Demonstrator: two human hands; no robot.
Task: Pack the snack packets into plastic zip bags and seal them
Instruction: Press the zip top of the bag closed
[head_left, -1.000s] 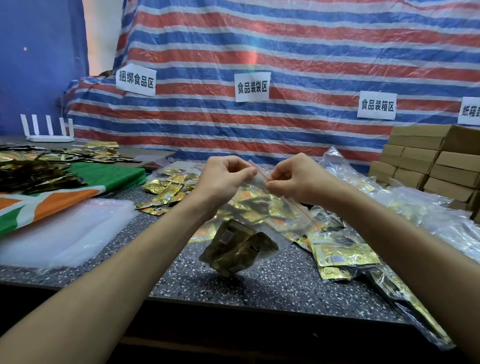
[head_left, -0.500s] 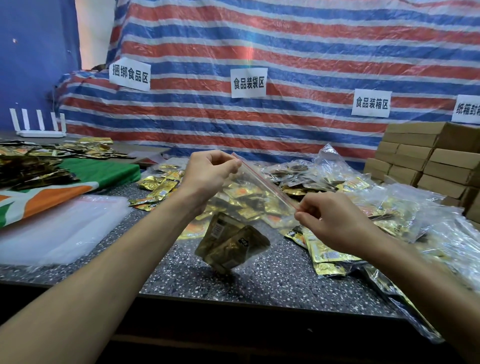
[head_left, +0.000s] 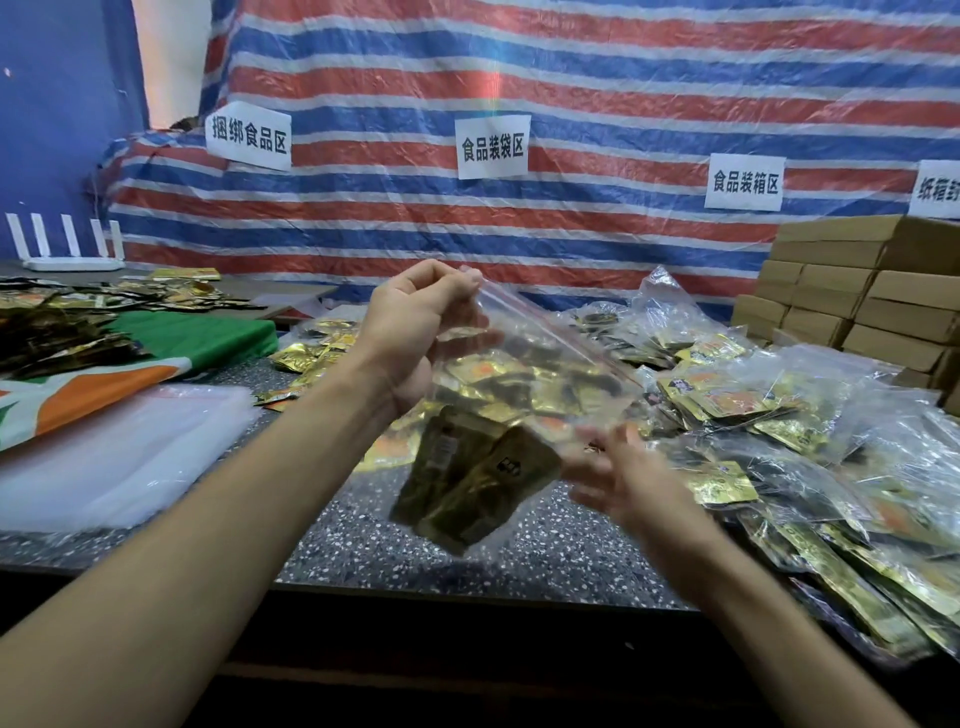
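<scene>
striped red, white and blue tarp (head_left: 571, 78) covers the back wall, with white paper signs (head_left: 492, 147) fixed to it. brown cardboard boxes (head_left: 857, 291) are stacked at the right and a white router (head_left: 67, 249) stands at the far left. on the speckled bench (head_left: 519, 551) lie a green and orange cloth (head_left: 197, 338), a pile of empty clear bags (head_left: 119, 457), loose gold packets (head_left: 306, 358), and a heap of filled bags (head_left: 779, 415) crowding the right side. the left hand (head_left: 415, 332) pinches the top corner of a clear zip bag (head_left: 545, 374), which hangs above the bench. dark snack packets (head_left: 467, 483) sit in the bag's bottom. the right hand (head_left: 618, 478) is blurred, its fingers spread, just beside the bag's lower right edge. i cannot tell whether it touches the bag.
</scene>
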